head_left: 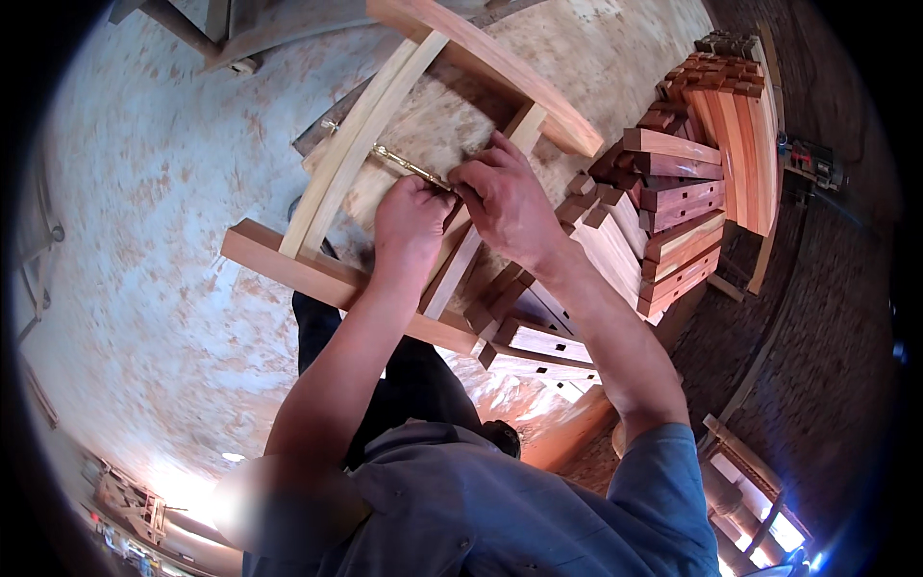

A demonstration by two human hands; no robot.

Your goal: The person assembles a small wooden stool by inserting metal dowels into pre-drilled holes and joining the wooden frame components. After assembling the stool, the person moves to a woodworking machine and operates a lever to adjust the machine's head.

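A pale wooden frame (370,135) of two long rails joined to thicker reddish cross pieces lies tilted in front of me. Across its inside runs a slim brass-coloured metal rod (409,165); a small metal end shows beyond the left rail, in line with it. My left hand (411,216) is closed with its fingertips at the rod's near end. Beside it, my right hand (502,197) is also closed at that end, its thumb and forefinger pinching there. The fingertips and the right rail's middle are partly hidden by my hands.
Stacked wooden pieces with square holes (678,197) stand at the right, near long reddish boards (735,154). More cut pieces (543,341) lie close under my right forearm. A dark power tool (812,163) is at the far right. The floor (173,192) is stained and pale.
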